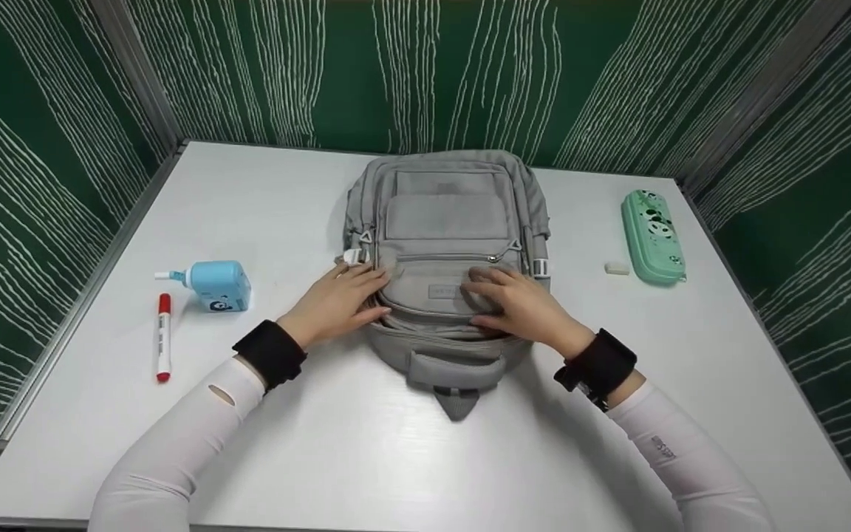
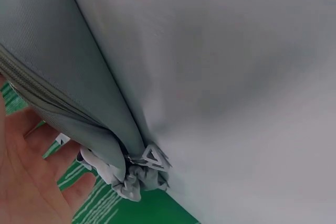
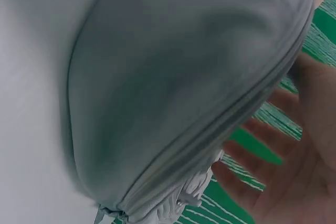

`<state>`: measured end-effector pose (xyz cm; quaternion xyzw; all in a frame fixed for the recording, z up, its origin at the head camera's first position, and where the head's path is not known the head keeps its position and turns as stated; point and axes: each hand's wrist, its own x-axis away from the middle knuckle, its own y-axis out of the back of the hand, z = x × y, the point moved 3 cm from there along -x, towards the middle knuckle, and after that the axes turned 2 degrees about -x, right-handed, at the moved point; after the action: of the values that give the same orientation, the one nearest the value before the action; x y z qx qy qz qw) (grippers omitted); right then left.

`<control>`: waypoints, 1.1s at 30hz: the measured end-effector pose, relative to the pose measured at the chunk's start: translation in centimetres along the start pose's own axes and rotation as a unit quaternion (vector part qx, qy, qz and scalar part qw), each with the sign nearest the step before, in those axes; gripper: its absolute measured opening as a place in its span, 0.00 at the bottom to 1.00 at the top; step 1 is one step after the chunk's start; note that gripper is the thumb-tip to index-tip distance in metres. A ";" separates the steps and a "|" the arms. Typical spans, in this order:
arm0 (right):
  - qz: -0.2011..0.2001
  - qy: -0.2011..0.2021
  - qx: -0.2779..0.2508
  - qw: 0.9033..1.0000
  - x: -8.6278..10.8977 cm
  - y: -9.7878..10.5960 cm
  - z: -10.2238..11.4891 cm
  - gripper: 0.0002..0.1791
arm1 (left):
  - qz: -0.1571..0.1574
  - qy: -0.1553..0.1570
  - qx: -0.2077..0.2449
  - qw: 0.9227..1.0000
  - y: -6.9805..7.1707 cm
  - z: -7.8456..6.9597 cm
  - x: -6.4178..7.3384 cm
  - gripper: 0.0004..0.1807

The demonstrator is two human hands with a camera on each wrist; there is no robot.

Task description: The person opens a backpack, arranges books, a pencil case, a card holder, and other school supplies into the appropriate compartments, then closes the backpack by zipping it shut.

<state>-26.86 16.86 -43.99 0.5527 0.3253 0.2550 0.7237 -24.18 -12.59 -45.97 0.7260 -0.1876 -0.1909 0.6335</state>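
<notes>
A grey backpack [image 1: 446,218] lies on the table with its carry handle [image 1: 456,371] toward the person. My left hand [image 1: 340,299] rests at its left side, fingers extended over the edge of the front pocket. On the right part of the front pocket lies my right hand [image 1: 525,303], its fingers loosely bent and thumb apart. In the left wrist view, spread fingers [image 2: 39,150] reach along a zipper seam [image 2: 47,95], near a triangular zipper pull [image 2: 154,156]. The right wrist view shows spread fingers [image 3: 262,156] beside the bag's curved zipped edge [image 3: 210,135].
On the left stand a light blue bottle [image 1: 220,284] with a nozzle and, before it, a red-capped marker [image 1: 164,338]. A green panda pencil case [image 1: 653,240] and a small white eraser [image 1: 616,268] lie on the right. Green white-streaked walls [image 1: 351,74] enclose the white table [image 1: 425,473].
</notes>
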 end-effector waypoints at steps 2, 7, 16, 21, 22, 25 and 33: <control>0.011 0.013 0.002 1.000 -0.1 0.0 -0.3 0.31 | -0.003 -0.001 0.000 1.000 0.0 -0.1 0.1 0.37; 0.006 0.036 -0.007 0.999 -0.1 -0.1 -0.6 0.27 | -0.001 -0.003 -0.002 1.000 0.1 -0.2 0.1 0.38; -0.030 0.038 -0.008 0.999 -0.2 0.1 -0.4 0.17 | 0.000 -0.005 -0.007 1.000 0.4 -0.1 0.2 0.37; -0.039 0.026 -0.034 0.998 -0.3 0.6 -0.2 0.15 | 0.003 -0.003 -0.005 1.000 0.3 0.1 0.4 0.37; -0.044 0.025 -0.039 0.998 -0.3 0.7 -0.2 0.15 | 0.002 -0.004 -0.004 1.000 0.3 0.2 0.4 0.37; -0.067 0.023 -0.051 0.996 -0.5 1.1 -0.1 0.14 | -0.004 -0.005 0.000 1.000 0.4 0.5 0.8 0.38; -0.115 -0.017 -0.055 0.992 -1.0 2.7 -0.1 0.13 | -0.040 0.012 -0.011 0.999 1.9 3.2 3.3 0.38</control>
<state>-27.65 16.87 -41.24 0.4753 0.3596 0.1785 0.7829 -23.00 -17.24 -44.65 0.7282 -0.1492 -0.2093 0.6354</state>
